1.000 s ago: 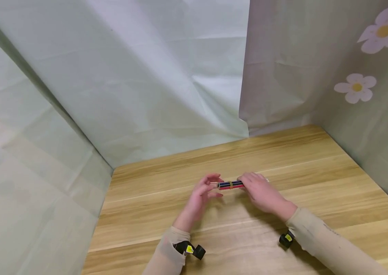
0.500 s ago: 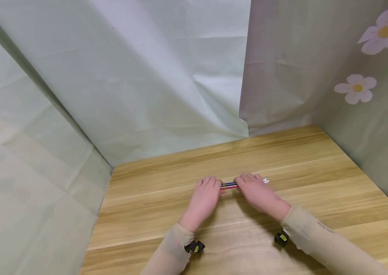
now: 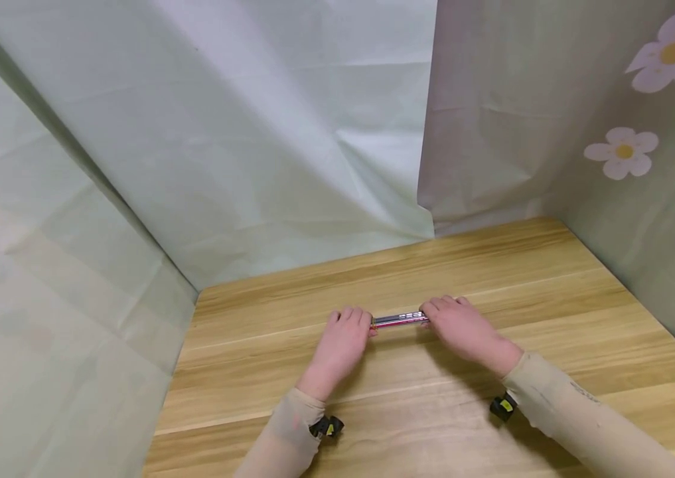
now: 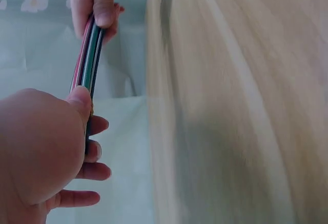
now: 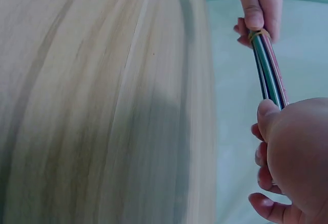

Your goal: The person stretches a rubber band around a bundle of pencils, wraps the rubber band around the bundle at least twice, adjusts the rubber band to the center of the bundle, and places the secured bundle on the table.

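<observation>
A slim bundle of pencils (image 3: 398, 320), red, green and dark, spans the gap between my two hands above the table. At its left end, my left hand (image 3: 342, 338) grips it, thumb on top and fingers beneath. My right hand (image 3: 462, 328) holds the other end the same way. A yellowish rubber band (image 5: 260, 35) circles the bundle right beside the left thumb. In the left wrist view, the pencils (image 4: 88, 55) run from one thumb to the other. Both ends are hidden inside my hands.
The wood-grain table (image 3: 289, 299) lies below. Pale sheeting (image 3: 289, 166) hangs behind and at the left, and a flower-printed sheet (image 3: 624, 151) stands at the right. A small black camera (image 3: 326, 427) sits on the left wrist, another camera (image 3: 502, 406) on the right.
My left hand, loosely open by the bundle's left end a second ago, has closed round it beside the rubber band. My right hand has shifted slightly right, and silvery marks show beside it.
</observation>
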### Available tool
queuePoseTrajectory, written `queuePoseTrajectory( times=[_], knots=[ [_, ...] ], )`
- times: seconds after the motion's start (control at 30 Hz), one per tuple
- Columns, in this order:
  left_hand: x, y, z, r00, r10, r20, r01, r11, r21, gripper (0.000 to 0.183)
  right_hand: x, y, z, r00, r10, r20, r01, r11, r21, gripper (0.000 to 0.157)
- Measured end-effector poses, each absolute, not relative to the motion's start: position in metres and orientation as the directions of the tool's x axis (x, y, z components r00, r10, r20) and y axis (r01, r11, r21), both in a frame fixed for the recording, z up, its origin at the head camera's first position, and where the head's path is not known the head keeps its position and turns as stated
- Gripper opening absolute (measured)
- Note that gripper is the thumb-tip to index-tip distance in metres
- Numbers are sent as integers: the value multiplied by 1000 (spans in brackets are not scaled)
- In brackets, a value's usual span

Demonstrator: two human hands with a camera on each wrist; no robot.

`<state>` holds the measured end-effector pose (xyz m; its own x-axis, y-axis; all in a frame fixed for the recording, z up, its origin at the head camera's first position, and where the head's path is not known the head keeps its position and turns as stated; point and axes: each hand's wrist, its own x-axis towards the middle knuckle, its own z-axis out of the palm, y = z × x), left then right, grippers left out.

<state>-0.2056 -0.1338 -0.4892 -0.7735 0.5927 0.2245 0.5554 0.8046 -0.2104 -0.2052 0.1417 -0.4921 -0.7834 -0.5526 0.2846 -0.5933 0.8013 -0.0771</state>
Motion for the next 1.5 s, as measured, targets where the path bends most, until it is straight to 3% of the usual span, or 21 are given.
queuePoseTrajectory(
  times=[0.33, 0.47, 0.63, 0.83, 1.07, 1.5],
  knots=[
    [-201, -115, -496, -780, 585, 222, 503, 797, -334, 33, -205, 142, -499, -820, -516, 248, -553, 827, -106, 15],
    [-198, -107, -501, -760, 604, 239, 514, 784, -348, 34, -200, 135, -499, -812, -536, 230, -562, 825, -62, 12],
    [-193, -102, -502, -742, 605, 288, 531, 793, -299, 33, -198, 118, -499, -777, -574, 259, -602, 798, -37, 14],
    [-191, -118, -488, -805, 542, 242, 499, 839, -217, 52, -200, 116, -502, -800, -538, 266, -569, 820, -55, 21],
    [-195, -138, -483, -788, 574, 224, 548, 819, -171, 31, -205, 127, -500, -757, -572, 317, -611, 791, -34, 26],
    [-190, -127, -493, -793, 582, 179, 571, 813, -113, 26, -206, 116, -498, -723, -590, 360, -607, 791, 76, 21]
  ],
)
